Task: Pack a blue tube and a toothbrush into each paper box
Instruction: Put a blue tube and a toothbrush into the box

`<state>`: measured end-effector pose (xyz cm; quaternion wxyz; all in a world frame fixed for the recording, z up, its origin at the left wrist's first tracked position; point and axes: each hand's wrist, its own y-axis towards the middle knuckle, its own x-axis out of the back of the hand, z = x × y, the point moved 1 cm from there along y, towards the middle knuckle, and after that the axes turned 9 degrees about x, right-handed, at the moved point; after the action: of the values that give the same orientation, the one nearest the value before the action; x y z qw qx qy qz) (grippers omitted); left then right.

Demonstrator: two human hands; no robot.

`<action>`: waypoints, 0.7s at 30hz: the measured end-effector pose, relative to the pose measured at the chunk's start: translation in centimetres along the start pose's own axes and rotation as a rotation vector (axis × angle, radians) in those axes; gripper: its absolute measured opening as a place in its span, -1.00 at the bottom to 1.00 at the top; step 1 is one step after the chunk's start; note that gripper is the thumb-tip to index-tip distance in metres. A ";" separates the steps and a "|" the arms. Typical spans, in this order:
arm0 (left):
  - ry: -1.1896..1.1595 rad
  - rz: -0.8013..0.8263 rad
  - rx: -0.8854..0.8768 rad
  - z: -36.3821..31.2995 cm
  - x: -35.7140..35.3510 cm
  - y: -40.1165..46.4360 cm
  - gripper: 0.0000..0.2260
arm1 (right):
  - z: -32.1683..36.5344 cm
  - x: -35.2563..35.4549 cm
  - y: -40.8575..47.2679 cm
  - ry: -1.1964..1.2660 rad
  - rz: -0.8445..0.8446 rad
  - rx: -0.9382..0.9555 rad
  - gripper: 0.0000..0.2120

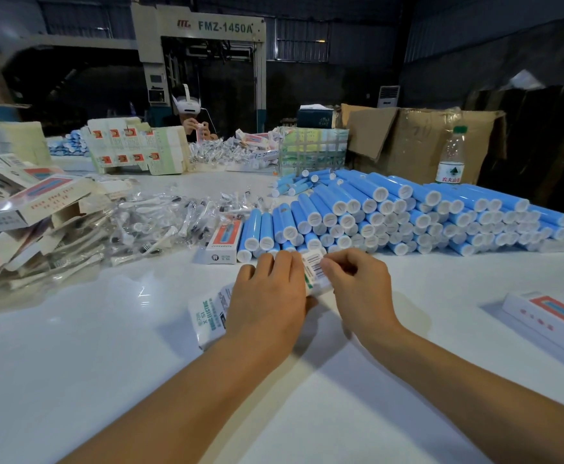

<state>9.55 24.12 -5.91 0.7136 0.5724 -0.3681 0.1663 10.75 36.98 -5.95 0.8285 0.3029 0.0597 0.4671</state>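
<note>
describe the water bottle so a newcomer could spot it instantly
Start at the big stack of blue tubes on the white table. Behind its far right end, before the brown cardboard boxes, stands the water bottle: the only clear, upright item there, green-capped, white-labelled.

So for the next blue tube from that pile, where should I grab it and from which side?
Take the near-left tube lying at the pile's edge. Its white cap end faces you and its left side is fairly open, so come from above and the near side, pinching the blue body just behind the cap. That should disturb the stack least.
</note>
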 end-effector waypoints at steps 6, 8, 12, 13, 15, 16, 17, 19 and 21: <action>-0.053 0.066 0.038 0.5 -0.4 0.3 -0.41 | 0.2 0.4 0.0 0.047 0.051 -0.024 -0.84; -0.069 0.038 0.059 0.9 -0.8 0.5 -0.43 | 0.2 0.5 0.0 0.028 0.048 -0.028 -0.86; -0.030 0.062 0.091 1.0 -0.9 0.6 -0.43 | 0.5 0.1 -0.4 -0.069 0.057 0.089 -0.82; -0.041 0.076 0.109 1.1 -0.7 0.7 -0.44 | 0.6 0.0 -0.5 -0.061 0.062 0.116 -0.82; -0.132 0.087 0.166 1.4 0.1 1.2 -0.48 | 1.1 -0.1 -0.5 0.012 0.072 0.159 -0.84; -0.238 0.081 0.210 1.6 0.6 1.6 -0.51 | 1.2 -0.1 -0.4 0.071 0.071 0.167 -0.86; -0.405 0.061 0.258 1.7 1.2 2.0 -0.56 | 1.2 0.0 -0.3 0.132 0.071 0.158 -0.84; -0.847 -0.017 0.319 1.9 2.5 2.7 -0.75 | 1.1 0.1 -0.3 0.213 0.133 0.099 -0.69; -1.346 0.021 0.415 1.5 3.5 3.0 -0.90 | 1.2 -0.3 -0.7 0.233 0.295 0.054 -0.50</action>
<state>9.38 22.93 -1.21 0.2052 0.6715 -0.6959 -0.1503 11.52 35.97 -5.45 0.7302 0.2744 0.1225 0.6136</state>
